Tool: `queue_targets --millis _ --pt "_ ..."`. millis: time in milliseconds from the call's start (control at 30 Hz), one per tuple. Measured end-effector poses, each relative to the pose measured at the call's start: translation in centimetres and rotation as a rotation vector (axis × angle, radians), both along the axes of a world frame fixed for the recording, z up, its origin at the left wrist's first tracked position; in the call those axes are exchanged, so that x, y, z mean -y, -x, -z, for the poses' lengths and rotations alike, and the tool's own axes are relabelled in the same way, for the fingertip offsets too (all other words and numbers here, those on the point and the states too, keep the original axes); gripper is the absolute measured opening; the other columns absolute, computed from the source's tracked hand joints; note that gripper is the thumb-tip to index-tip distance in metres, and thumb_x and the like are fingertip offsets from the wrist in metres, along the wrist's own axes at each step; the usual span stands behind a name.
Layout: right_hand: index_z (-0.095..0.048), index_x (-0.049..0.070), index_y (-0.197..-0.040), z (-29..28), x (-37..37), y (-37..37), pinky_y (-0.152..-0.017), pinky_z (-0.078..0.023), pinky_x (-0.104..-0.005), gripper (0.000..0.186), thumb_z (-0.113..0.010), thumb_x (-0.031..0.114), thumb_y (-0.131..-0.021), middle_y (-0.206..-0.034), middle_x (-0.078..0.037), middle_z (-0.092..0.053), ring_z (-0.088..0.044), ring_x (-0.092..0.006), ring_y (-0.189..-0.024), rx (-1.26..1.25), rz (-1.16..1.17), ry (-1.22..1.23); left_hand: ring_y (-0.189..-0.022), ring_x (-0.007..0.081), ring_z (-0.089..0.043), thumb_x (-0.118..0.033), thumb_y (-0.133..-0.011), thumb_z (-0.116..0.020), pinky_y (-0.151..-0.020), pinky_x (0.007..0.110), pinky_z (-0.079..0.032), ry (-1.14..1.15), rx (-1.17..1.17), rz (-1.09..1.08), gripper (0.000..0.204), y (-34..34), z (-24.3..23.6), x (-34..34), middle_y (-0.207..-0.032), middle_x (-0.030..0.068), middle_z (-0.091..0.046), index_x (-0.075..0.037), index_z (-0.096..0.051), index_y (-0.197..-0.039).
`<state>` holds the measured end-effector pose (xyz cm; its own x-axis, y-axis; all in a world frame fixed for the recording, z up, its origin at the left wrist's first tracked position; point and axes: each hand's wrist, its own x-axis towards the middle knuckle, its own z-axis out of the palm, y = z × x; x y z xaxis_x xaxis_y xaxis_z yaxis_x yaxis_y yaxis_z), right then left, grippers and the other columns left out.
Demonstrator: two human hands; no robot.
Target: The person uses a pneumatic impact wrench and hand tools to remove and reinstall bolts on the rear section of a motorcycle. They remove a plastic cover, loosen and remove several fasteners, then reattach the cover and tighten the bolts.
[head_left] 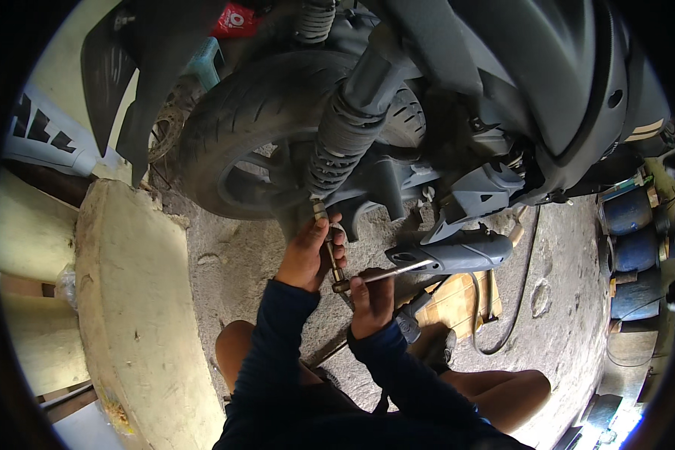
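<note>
Both on one tool: L hand (307,251) closed round ext. bar (330,253), R hand (372,306) gripping ratchet wrench (406,268) nr its head, handle pointing R. Socket (319,209) at bar's upper end, by lower end of gray coil shock (345,139), nr rear tire (229,124). Wood board (466,306) on floor (521,319), R of R hand.

Pale ledge (139,300), tan board (444,309), blue containers (637,250) — far right
</note>
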<state>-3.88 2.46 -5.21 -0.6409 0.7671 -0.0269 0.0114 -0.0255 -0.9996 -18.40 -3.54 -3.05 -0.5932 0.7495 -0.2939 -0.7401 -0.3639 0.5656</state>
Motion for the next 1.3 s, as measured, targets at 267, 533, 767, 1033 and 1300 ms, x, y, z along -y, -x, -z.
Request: queue_targets --millis 267,533,767,1033,1300 --pt "-0.067 0.009 -0.111 -2.6 1.7 0.4 -0.079 -0.046 -0.0388 0.028 -0.07 0.013 -0.083 -0.096 -0.008 -0.055 -0.056 -0.0275 -0.09 -0.01 -0.266 -1.019 -0.077 0.0171 -0.068 -0.032 -0.093 -0.069 -0.069 0.031 -0.057 0.238 -0.31 0.203 0.04 3.1 0.0 2.1 -0.091 0.009 -0.067 -0.001 -0.058 -0.117" --pt "-0.053 0.003 -0.111 -0.6 1.0 0.9 -0.078 -0.054 -0.042 0.036 -0.069 0.029 -0.093 -0.107 -0.014 -0.063 -0.064 -0.0263 -0.097 -0.053 -0.376 0.767 -0.098 0.0243 -0.069 -0.029 -0.096 -0.064 -0.078 0.037 -0.06 0.17 -0.48 0.299 0.051 4.2 0.5 2.8 -0.112 0.0164 -0.066 0.001 -0.049 -0.135" --pt "-0.054 0.001 -0.106 -1.0 -0.2 1.4 -0.077 -0.053 -0.0377 0.026 -0.069 0.007 -0.086 -0.088 -0.011 -0.068 -0.068 -0.0247 -0.076 0.267 -0.191 -0.623 -0.097 0.0238 -0.069 -0.035 -0.097 -0.061 -0.082 0.035 -0.058 0.255 -0.44 0.319 0.059 5.1 -1.2 5.6 -0.119 0.02 -0.065 0.003 -0.045 -0.14" --pt "-0.059 0.005 -0.103 -2.0 -2.9 -2.0 -0.088 -0.043 -0.0456 0.031 -0.07 0.002 -0.074 -0.113 -0.02 -0.055 -0.054 -0.0359 -0.102 0.182 -0.051 -1.261 -0.07 0.0152 -0.069 -0.032 -0.092 -0.07 -0.06 0.028 -0.059 0.263 -0.374 0.058 0.035 2.2 -0.4 1.1 -0.084 0.0084 -0.069 -0.002 -0.059 -0.104" --pt "-0.057 0.006 -0.116 -0.6 0.7 -0.2 -0.072 -0.05 -0.0369 0.031 -0.063 0.028 -0.096 -0.097 -0.006 -0.062 -0.061 -0.0214 -0.089 -0.007 -0.019 0.717 -0.077 0.017 -0.07 -0.035 -0.094 -0.067 -0.062 0.029 -0.058 0.26 -0.333 0.144 0.041 2.5 -0.3 1.4 -0.094 0.0117 -0.07 -0.002 -0.058 -0.115"
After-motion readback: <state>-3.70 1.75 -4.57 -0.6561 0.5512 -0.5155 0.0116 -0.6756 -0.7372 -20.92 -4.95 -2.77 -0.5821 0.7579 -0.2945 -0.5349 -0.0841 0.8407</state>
